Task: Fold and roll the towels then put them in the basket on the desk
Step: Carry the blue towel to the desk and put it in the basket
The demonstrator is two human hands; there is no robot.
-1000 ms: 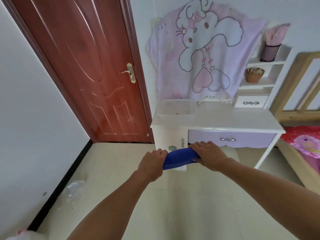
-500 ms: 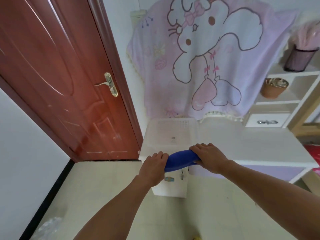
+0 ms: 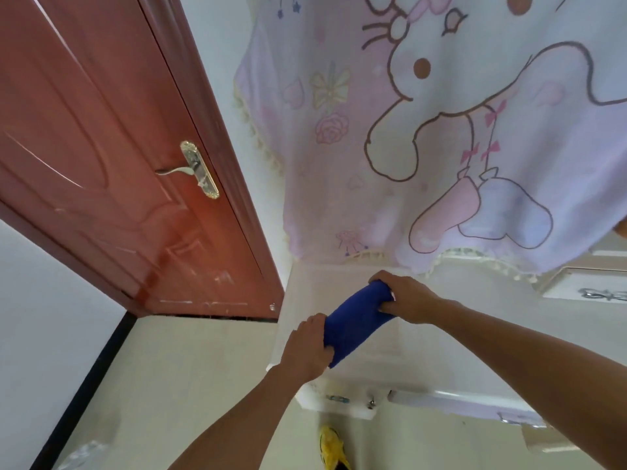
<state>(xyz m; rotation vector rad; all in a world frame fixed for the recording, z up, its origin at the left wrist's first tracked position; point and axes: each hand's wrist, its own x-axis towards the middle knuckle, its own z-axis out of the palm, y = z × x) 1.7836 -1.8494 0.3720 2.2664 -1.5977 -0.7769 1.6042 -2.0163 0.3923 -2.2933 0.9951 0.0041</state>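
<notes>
A rolled blue towel (image 3: 356,320) is held at both ends. My left hand (image 3: 307,347) grips its near lower end and my right hand (image 3: 407,300) grips its far upper end, so the roll slants up to the right. It hangs over the white plastic basket (image 3: 298,283), which stands at the left end of the white desk (image 3: 475,361). The basket is pale and blurred, and its inside looks bare where I can see it.
A red-brown door (image 3: 112,171) with a brass handle stands close on the left. A pink cartoon blanket (image 3: 424,130) hangs on the wall behind the desk. A small drawer unit (image 3: 590,290) sits at the desk's right. A yellow shoe (image 3: 330,446) shows on the floor below.
I have come up close to the desk. Both hands carried the blue roll forward over the basket, and the roll has tilted from level to slanting up to the right.
</notes>
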